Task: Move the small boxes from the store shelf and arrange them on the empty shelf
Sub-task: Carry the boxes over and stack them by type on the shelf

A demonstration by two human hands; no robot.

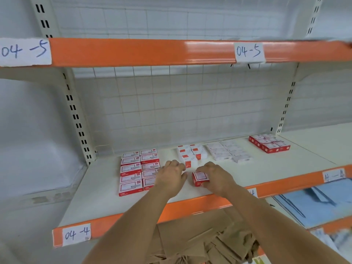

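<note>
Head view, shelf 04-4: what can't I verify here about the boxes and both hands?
- Print on the red and white boxes: too small and blurred in the head view.
- Left hand: its back hides the fingertips, so any grip is unclear.
- Small red box: the right hand covers its right side.
- Right-hand shelf label: blurred, unreadable.
- Brown paper below: hidden partly by both forearms.

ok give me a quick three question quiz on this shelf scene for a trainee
1. True or false: the right hand holds a red box.
2. Which label marks the shelf with the boxes: A) 04-4 B) 04-5 C) 04-6?
3. Fill in: the white boxes lie between two groups of ___ boxes.

Key: 1 true; 2 A; 3 red.
</note>
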